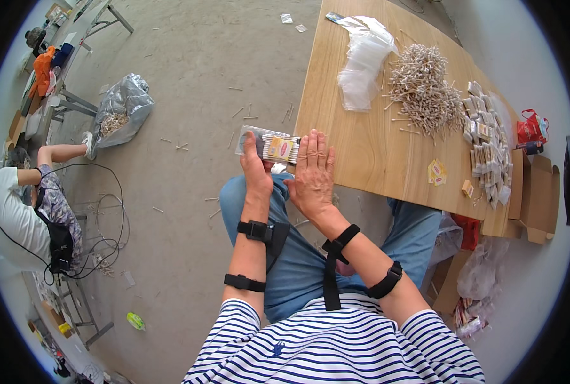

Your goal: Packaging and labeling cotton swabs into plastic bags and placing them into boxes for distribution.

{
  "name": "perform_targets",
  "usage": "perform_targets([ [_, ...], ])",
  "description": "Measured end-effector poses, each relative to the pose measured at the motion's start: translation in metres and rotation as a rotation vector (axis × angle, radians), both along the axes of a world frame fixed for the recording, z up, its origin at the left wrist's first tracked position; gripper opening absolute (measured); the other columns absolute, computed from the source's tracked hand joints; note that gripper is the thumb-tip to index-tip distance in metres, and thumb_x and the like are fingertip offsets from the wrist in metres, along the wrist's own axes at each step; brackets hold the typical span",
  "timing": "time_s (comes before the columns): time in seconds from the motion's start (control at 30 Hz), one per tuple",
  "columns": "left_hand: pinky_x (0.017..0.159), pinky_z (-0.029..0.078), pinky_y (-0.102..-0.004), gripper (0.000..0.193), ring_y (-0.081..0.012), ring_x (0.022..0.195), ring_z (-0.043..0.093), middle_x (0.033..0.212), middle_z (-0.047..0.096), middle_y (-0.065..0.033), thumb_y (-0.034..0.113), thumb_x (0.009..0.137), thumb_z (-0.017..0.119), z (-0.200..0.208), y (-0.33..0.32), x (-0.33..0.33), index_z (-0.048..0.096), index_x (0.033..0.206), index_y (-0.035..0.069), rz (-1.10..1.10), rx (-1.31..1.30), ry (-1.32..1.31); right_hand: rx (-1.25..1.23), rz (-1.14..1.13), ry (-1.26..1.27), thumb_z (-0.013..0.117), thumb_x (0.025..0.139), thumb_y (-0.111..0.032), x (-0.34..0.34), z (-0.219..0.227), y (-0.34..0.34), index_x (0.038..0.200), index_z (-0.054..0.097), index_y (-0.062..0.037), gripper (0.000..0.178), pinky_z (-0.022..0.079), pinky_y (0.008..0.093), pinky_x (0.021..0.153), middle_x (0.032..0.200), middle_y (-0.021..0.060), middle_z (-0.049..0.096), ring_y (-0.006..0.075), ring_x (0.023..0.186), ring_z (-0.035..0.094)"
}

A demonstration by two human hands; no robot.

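Observation:
A clear plastic bag of cotton swabs with a yellow and red label sits between my hands, just off the near-left corner of the wooden table. My left hand grips its left end, thumb up along the side; the other fingers are partly hidden. Flat against the right end lies my right hand, its fingers stretched out. On the table are a big heap of loose cotton swabs, a fan of empty clear bags and small yellow label cards.
Filled packs are piled along the right side of the wooden table, beside an open cardboard box and a red bag. At left sits another person, near a grey plastic sack and black cables. Swabs litter the floor.

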State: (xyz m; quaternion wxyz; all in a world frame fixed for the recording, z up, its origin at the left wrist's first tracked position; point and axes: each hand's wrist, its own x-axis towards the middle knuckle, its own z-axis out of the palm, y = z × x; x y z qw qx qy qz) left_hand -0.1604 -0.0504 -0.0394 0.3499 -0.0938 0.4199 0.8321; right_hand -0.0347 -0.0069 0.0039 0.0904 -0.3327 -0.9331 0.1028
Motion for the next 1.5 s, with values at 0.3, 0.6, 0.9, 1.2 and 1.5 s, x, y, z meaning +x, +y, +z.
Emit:
perform_targets([
  [0.3,0.060,0.060,-0.0266,0.022,-0.0105,0.073,0.067,0.088,0.066,-0.0002,0.028,0.096,0.071,0.002,0.005,0.003,0.062,0.096,0.008,0.106,-0.029,0.056,0.013,-0.014,-0.008,0.084,0.070,-0.032,-0.003,0.001,-0.002,0.154,0.025,0.0063,0.109,0.012,0.0527,0.123,0.163,0.0224,0.020,0.0379,0.154,0.013],
  [0.6,0.062,0.062,-0.0303,0.022,-0.0140,0.075,0.070,0.090,0.067,-0.0034,0.023,0.093,0.074,0.001,0.004,0.003,0.062,0.098,0.005,0.117,0.003,0.040,0.026,-0.007,-0.046,0.084,0.070,-0.033,-0.004,0.002,-0.003,0.155,0.025,0.0042,0.109,0.012,0.0542,0.123,0.164,0.0196,0.019,0.0388,0.154,0.011],
  [0.9,0.062,0.062,-0.0294,0.023,-0.0127,0.076,0.068,0.090,0.066,-0.0025,0.025,0.095,0.073,0.003,0.004,0.003,0.062,0.098,0.005,0.094,-0.036,0.099,0.060,-0.007,-0.080,0.083,0.070,-0.038,-0.010,0.002,-0.005,0.154,0.029,0.0042,0.108,0.009,0.0595,0.122,0.164,0.0187,0.020,0.0422,0.153,0.010],
  [1.2,0.059,0.060,-0.0260,0.027,-0.0101,0.074,0.067,0.088,0.065,0.0002,0.034,0.095,0.071,0.007,0.002,0.004,0.062,0.098,0.009,0.074,-0.051,0.067,0.064,0.002,-0.079,0.082,0.072,-0.033,-0.008,0.002,-0.004,0.154,0.028,0.0052,0.105,0.008,0.0597,0.122,0.164,0.0200,0.019,0.0435,0.153,0.010],
  [1.5,0.052,0.056,-0.0216,0.030,-0.0086,0.071,0.068,0.088,0.066,0.0024,0.035,0.091,0.076,-0.007,-0.008,-0.001,0.060,0.100,0.012,-0.083,0.008,0.037,0.075,-0.001,-0.019,0.070,0.079,-0.025,-0.010,-0.001,-0.005,0.153,0.032,0.0027,0.087,0.009,0.0614,0.122,0.162,0.0187,0.024,0.0433,0.152,0.015],
])
